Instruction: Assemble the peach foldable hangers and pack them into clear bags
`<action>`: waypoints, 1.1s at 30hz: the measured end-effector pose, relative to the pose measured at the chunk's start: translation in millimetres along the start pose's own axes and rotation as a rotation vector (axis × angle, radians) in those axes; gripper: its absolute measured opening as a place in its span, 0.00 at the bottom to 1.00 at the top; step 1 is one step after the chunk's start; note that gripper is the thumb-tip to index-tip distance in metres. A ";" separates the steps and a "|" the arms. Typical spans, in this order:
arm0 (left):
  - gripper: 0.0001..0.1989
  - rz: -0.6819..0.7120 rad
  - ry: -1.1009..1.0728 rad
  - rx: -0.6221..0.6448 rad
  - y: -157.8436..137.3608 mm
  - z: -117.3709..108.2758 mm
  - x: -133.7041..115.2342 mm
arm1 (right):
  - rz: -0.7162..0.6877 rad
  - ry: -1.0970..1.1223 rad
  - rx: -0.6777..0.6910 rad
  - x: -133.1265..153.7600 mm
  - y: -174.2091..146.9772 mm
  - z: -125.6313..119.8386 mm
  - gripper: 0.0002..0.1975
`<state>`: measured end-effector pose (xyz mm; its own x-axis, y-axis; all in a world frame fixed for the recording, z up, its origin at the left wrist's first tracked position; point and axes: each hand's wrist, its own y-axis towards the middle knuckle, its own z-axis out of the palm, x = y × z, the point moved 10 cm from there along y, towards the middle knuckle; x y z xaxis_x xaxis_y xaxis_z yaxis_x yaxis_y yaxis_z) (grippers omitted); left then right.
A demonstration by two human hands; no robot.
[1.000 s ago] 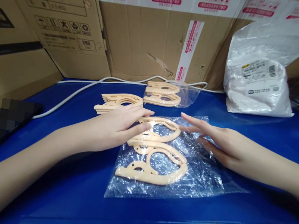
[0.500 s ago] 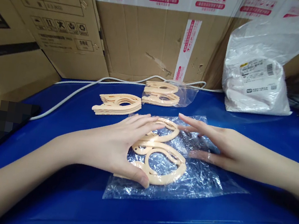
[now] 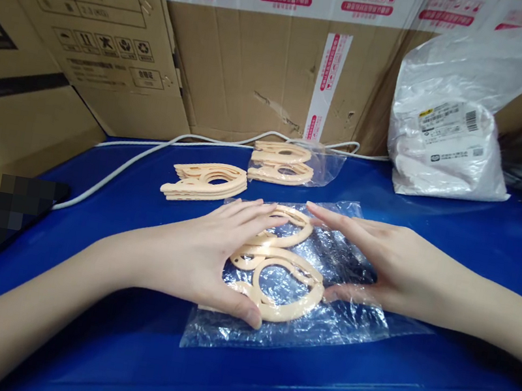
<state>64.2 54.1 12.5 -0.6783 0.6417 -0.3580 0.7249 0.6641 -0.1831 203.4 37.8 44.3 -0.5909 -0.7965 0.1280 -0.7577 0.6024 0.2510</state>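
Beige folding hangers (image 3: 287, 312), folded into looped shapes, lie inside a clear plastic bag (image 3: 339, 327) flat on the blue table. My left hand (image 3: 211, 260) rests over their left side with thumb and fingers spread, covering part of them. At their right side is my right hand (image 3: 384, 261), fingers apart. Its thumb is by the tip of the lower hanger and its forefinger by the upper one; whether they touch the hangers or only the bag I cannot tell. The bag stretches to the right beneath this hand.
Behind my left hand lies a loose stack of folded hangers (image 3: 206, 183). More hangers in a clear bag (image 3: 283, 163) lie farther back. A white cable (image 3: 136, 154) crosses the table (image 3: 469, 255). Cardboard boxes (image 3: 263, 57) wall the back and left; a white parcel bag (image 3: 447, 146) stands right.
My right hand has shifted slightly, its thumb coming down and left to the tip of the lower hanger and its forefinger moving a little left. My left hand has stayed in place.
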 end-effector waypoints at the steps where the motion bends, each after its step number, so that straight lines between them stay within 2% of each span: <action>1: 0.56 0.002 -0.004 -0.002 0.0 -0.2 0.2 | 0.001 0.003 -0.001 -0.3 0.0 -0.2 0.44; 10: 0.56 -0.022 -0.010 -0.013 -0.9 -3.2 3.0 | 0.015 -0.002 0.021 -2.7 -1.2 0.1 0.41; 12: 0.53 -0.048 -0.009 -0.076 -2.7 -14.8 10.3 | 0.051 0.008 0.045 -7.9 -1.8 -0.8 0.40; 16: 0.42 -0.114 0.035 -0.314 -12.8 -57.5 37.3 | 0.135 0.020 0.062 -22.5 -3.5 -5.4 0.38; 19: 0.44 -0.238 0.068 -0.410 -23.9 -81.2 72.3 | 0.172 0.022 0.047 -31.9 -4.3 -7.6 0.35; 22: 0.45 -0.383 0.074 -0.384 -32.8 -87.0 110.4 | 0.185 0.022 0.041 -37.6 -4.1 -6.4 0.33; 25: 0.44 -0.452 0.111 -0.320 -36.7 -85.1 134.6 | 0.197 0.013 0.036 -41.8 -3.9 -6.2 0.30; 29: 0.42 -0.467 0.081 -0.279 -36.8 -82.4 145.9 | 0.214 0.000 0.024 -46.9 -4.5 -9.4 0.28; 33: 0.42 -0.463 0.071 -0.306 -36.8 -85.3 142.2 | 0.215 -0.003 0.020 -49.8 -5.8 -11.2 0.31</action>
<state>-69.2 153.6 46.5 -0.9315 0.2742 -0.2390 0.2890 0.9569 -0.0286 240.3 73.4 47.2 -0.7401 -0.6496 0.1737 -0.6195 0.7592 0.1995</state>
